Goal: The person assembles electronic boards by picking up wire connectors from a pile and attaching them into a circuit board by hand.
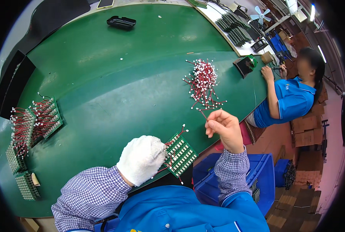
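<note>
My right hand (226, 127), bare, is closed in a pinch on a short red cable (203, 114) with a white connector at its far end. It hangs over the table, to the right of a green circuit board panel (183, 156). Rows of white sockets cover the panel, and a few red cables stick out from its left side and top. Against the panel's left edge rests my left hand (142, 160) in a white glove, fingers curled closed; what lies inside them is hidden. Beyond my right hand lies a heap of red cables with white connectors (203, 81).
Panels bristling with red cables (37, 120) stand at the left, bare panels (26, 185) nearer me. A black tray (121, 22) lies on the far side of the green table (102, 77). A co-worker in blue (292, 98) sits right; a blue bin (265, 174) is below.
</note>
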Demonstrator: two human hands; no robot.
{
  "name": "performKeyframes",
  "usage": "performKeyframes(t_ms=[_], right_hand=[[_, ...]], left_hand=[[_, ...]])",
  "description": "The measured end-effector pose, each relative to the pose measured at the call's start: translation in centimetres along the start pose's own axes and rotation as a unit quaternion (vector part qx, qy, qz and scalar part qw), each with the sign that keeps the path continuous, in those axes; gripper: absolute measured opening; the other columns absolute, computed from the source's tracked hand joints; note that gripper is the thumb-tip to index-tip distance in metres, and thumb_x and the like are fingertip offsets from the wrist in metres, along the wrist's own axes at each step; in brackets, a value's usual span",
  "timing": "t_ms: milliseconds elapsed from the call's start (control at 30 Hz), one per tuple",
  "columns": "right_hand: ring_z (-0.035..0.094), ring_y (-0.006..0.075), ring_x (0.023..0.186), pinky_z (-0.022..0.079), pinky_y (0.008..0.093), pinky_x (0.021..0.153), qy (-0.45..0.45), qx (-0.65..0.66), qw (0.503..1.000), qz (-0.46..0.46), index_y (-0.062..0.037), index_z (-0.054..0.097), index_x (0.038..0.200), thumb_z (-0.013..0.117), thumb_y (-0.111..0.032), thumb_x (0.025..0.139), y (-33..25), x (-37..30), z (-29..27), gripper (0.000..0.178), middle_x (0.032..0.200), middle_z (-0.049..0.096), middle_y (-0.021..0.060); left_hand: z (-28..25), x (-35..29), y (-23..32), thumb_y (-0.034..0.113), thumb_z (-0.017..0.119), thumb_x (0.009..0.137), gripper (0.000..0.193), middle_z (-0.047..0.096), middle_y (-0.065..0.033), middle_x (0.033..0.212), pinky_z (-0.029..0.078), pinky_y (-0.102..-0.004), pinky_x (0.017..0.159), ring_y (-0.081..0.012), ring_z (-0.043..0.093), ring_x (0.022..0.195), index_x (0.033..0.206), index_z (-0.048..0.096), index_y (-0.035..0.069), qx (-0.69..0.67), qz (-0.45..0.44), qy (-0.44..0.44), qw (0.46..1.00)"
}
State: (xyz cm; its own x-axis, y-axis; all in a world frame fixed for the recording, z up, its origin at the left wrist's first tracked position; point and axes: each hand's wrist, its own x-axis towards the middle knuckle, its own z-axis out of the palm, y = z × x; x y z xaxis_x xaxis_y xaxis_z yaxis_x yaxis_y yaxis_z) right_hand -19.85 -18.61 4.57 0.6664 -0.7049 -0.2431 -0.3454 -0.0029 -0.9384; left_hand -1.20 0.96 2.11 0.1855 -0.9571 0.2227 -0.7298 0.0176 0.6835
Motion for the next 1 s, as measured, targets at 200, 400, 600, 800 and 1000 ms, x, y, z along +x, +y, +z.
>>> performKeyframes(t_ms=[200, 400, 600, 800, 1000], right_hand=[[0.063, 0.0154, 0.062, 0.053, 0.0233, 0.054, -0.089, 0.275, 0.957, 0.012, 0.0037, 0.062, 0.096, 0.062, 0.0, 0.09, 0.9, -0.5, 0.5, 0.007, 0.083, 0.066, 0.0126], [0.067, 0.0181, 0.064, 0.054, 0.0219, 0.054, -0.016, 0.269, 0.963, -0.031, 0.0041, 0.062, 0.099, 0.064, 0.001, 0.089, 0.6, -0.3, 1.0, 0.011, 0.087, 0.069, 0.0168], [0.069, 0.0182, 0.064, 0.054, 0.0191, 0.05, 0.021, 0.262, 0.965, -0.016, 0.0023, 0.06, 0.101, 0.063, -0.001, 0.09, 1.3, -0.4, 0.6, 0.012, 0.089, 0.07, 0.0188], [0.062, 0.0144, 0.06, 0.049, 0.0195, 0.052, 0.031, 0.223, 0.974, -0.015, 0.0027, 0.066, 0.095, 0.067, -0.001, 0.088, 1.8, 0.0, 0.8, 0.008, 0.085, 0.069, 0.013], [0.05, 0.0099, 0.054, 0.041, 0.0196, 0.049, 0.072, -0.051, 0.984, -0.152, 0.0008, 0.07, 0.089, 0.071, 0.003, 0.08, 3.8, 0.2, 1.1, 0.01, 0.082, 0.065, 0.0056]], left_hand=[[0.0, 0.2, 0.2, 0.01, 0.059, 0.075, 0.009, 0.061, -0.0106, 0.071, 0.049, -0.0409, 0.057, -0.0317, 0.058, 0.061, 0.069, 0.06, 0.003, -0.02, 0.004, 0.028, 0.999], [0.1, 0.2, 0.1, 0.01, 0.059, 0.075, 0.009, 0.062, -0.0107, 0.072, 0.049, -0.0409, 0.057, -0.0316, 0.058, 0.061, 0.07, 0.061, 0.003, -0.006, 0.003, 0.027, 1.0], [-0.2, 0.3, 0.3, 0.011, 0.059, 0.075, 0.009, 0.062, -0.0111, 0.072, 0.049, -0.041, 0.058, -0.0317, 0.058, 0.062, 0.069, 0.061, 0.003, -0.021, -0.001, 0.013, 1.0], [0.0, 0.1, -0.1, 0.009, 0.061, 0.074, 0.005, 0.062, -0.01, 0.075, 0.049, -0.0396, 0.06, -0.0303, 0.059, 0.064, 0.073, 0.062, 0.004, -0.018, 0.004, 0.006, 1.0], [0.7, -0.4, -0.7, 0.003, 0.067, 0.071, 0.011, 0.063, -0.0058, 0.082, 0.049, -0.0354, 0.061, -0.0254, 0.06, 0.069, 0.081, 0.064, 0.007, 0.012, 0.027, 0.018, 0.999]])
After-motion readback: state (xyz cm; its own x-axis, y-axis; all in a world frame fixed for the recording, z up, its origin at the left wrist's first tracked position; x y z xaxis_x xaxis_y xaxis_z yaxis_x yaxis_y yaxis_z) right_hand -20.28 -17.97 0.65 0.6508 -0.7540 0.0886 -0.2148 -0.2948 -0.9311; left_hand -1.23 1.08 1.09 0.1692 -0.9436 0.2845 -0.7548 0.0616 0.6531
